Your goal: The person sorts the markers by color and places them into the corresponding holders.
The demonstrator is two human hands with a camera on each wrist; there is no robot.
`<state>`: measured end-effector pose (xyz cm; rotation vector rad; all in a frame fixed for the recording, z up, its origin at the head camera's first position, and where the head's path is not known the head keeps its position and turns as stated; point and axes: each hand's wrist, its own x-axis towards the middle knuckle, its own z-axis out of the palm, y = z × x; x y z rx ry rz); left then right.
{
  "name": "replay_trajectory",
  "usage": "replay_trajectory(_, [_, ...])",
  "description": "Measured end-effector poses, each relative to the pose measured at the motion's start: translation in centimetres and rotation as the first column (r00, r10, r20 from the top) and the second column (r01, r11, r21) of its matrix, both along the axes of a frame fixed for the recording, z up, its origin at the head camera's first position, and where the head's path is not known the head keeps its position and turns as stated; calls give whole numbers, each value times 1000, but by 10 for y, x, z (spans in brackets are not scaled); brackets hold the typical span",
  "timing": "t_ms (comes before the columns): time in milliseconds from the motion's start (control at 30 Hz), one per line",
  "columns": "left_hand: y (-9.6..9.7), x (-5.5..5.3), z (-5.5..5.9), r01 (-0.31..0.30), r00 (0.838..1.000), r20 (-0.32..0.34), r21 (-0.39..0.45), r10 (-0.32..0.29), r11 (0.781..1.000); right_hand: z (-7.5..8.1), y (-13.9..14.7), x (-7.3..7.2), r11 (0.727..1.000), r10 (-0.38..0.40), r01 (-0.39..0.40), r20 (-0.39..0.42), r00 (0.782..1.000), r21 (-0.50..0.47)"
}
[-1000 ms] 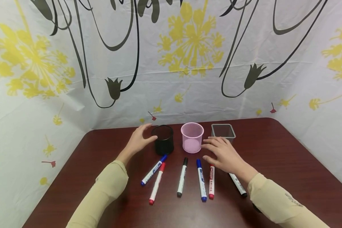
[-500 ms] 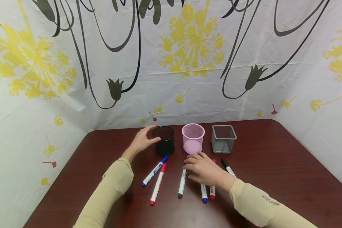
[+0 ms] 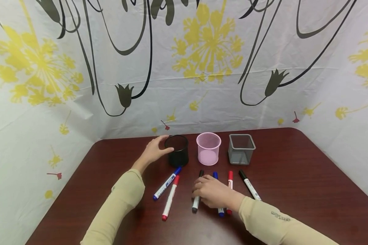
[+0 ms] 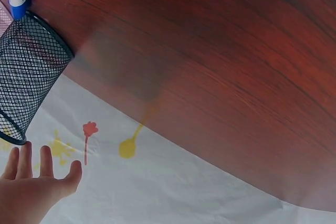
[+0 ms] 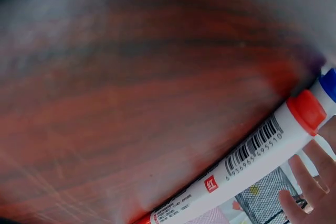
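Observation:
In the head view my left hand is beside the black mesh pen cup, thumb and fingers spread around its left side; whether they touch it is unclear. The left wrist view also has that hand below the cup's rim. My right hand lies low over a black-capped whiteboard marker, hiding its middle. Its fingers bend down beside the marker without visibly gripping it. Under the right hand and wrist are a blue-capped marker and a red-capped marker. The right wrist view gives the red marker close up.
Right of the black cup stand a pink mesh cup and a square grey mesh cup. A blue marker and a red marker lie at left, another black one at right. Patterned cloth hangs behind the table.
My right hand has moved left and towards me, from beside the grey and pink cups down to the black-capped marker. My left hand has shifted slightly closer to the black cup.

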<state>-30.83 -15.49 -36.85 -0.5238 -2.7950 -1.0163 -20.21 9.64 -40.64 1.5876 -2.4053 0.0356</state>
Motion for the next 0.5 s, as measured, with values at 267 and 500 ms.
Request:
replay_trajectory(267, [0,-1,-1,-7,1000,28,-1,7,1000,-6,-7,1,998,56,-56,-109,992,9])
replay_trajectory(500, [1,0,1,-11,999,45,-2,11,1000,-7,-7,-1,997,71,-69,-136,988,23])
